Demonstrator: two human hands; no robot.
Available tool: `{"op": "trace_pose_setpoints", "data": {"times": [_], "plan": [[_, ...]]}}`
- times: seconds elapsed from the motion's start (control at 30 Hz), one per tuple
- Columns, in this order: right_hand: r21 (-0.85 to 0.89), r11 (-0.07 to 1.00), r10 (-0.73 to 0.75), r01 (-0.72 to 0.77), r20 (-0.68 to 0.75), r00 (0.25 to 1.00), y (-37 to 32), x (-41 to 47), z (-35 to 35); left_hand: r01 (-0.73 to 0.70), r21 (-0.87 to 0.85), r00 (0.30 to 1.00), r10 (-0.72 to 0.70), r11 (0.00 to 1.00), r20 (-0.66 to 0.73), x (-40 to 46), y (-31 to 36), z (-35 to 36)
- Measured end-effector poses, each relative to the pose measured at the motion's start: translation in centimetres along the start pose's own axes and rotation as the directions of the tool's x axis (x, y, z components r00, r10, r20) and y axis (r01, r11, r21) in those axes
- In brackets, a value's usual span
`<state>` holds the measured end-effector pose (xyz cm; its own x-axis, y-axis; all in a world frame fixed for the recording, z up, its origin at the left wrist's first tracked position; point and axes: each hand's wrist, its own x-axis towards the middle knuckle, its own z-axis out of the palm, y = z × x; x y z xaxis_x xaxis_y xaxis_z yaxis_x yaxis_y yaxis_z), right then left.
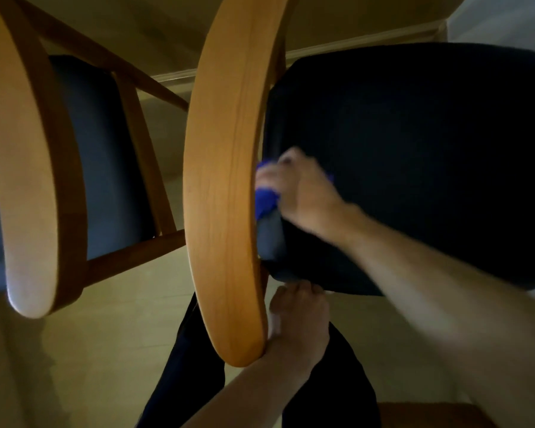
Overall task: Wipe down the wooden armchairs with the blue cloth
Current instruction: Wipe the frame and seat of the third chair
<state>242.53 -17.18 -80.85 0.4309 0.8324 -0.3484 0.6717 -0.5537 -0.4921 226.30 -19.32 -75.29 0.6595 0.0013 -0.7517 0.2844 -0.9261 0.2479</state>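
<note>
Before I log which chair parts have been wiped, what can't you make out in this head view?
- Blue cloth: mostly covered by the right hand and motion-blurred, so its contact with the armrest is unclear.
- Left hand: fingertips hidden under the dark seat cushion; grip unknown.
- Second armchair: cut off by the left edge.
- Dust or wetness on the wood: too dim to tell.

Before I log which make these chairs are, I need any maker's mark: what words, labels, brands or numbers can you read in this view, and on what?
None: no readable text shows anywhere.
Wooden armrest: plain grain, no stamp or label.
Dark seat cushion: no tag visible, though it lies in deep shadow.
Blue cloth, gripped by the right hand: no print visible; blurred.
Second armchair at left: no markings.
</note>
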Motion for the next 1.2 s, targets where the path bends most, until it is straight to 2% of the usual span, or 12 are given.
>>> {"op": "trace_pose_setpoints", "data": {"times": [0.13, 0.27, 0.4, 0.5, 0.57, 0.63, 0.7, 0.73, 0.83, 1.03, 1.1, 1.2], "plan": [[0.111, 0.983, -0.162, 0.143, 0.187, 0.969, -1.0, -6.9, 2.4, 0.019, 0.017, 0.999, -0.020, 1.000, 0.050, 0.0, -0.5, 0.2], [0.135, 0.984, -0.153, 0.118, 0.292, 0.944, 2.5, -11.5, 1.4, -0.003, -0.038, 0.994, 0.007, 0.999, 0.109, -0.4, -0.6, -0.1], [0.215, 0.977, -0.046, 0.016, 0.137, 0.990, 5.1, -16.1, 0.1, -0.024, -0.077, 0.990, 0.034, 0.997, 0.133, -0.3, -0.3, -0.7], [0.334, 0.928, 0.178, -0.163, -0.012, 0.984, 6.8, -18.5, -0.3, -0.046, -0.022, 0.997, 0.047, 0.999, 0.054, -0.2, 0.0, -0.8], [0.456, 0.823, 0.440, -0.338, -0.138, 0.887, 8.3, -20.2, -0.6, -0.072, 0.012, 0.996, 0.073, 0.997, -0.053, -0.1, 0.3, -0.8], [0.559, 0.679, 0.692, -0.476, -0.269, 0.671, 10.3, -22.5, -0.7, -0.107, 0.021, 0.986, 0.109, 0.994, -0.123, 0.2, 0.7, -0.6], [0.595, 0.532, 0.844, -0.602, -0.317, 0.432, 11.9, -25.0, -0.4, -0.151, 0.074, 0.981, 0.158, 0.986, -0.115, 0.6, 0.9, -0.7], [0.573, 0.477, 0.879, -0.667, -0.302, 0.370, 12.4, -25.8, -0.2, -0.170, 0.120, 0.979, 0.182, 0.978, -0.097, 1.0, 1.0, -0.9], [0.483, 0.360, 0.933, -0.799, -0.208, 0.294, 12.6, -25.6, 0.7, -0.174, 0.215, 0.980, 0.191, 0.961, -0.059, 2.3, 1.0, -2.0], [0.550, 0.288, 0.948, -0.784, -0.278, 0.154, 10.1, -22.2, 1.8, -0.169, 0.310, 0.972, 0.209, 0.936, -0.103, 5.0, -0.1, -5.8], [0.545, 0.298, 0.950, -0.784, -0.245, 0.192, 7.7, -21.5, 2.8, -0.174, 0.308, 0.969, 0.219, 0.935, -0.119, 5.7, -0.8, -7.1], [0.543, 0.362, 0.924, -0.758, -0.103, 0.367, 1.2, -18.9, 5.2, -0.149, 0.287, 0.975, 0.189, 0.946, -0.119, 6.5, -1.3, -8.2]]}}
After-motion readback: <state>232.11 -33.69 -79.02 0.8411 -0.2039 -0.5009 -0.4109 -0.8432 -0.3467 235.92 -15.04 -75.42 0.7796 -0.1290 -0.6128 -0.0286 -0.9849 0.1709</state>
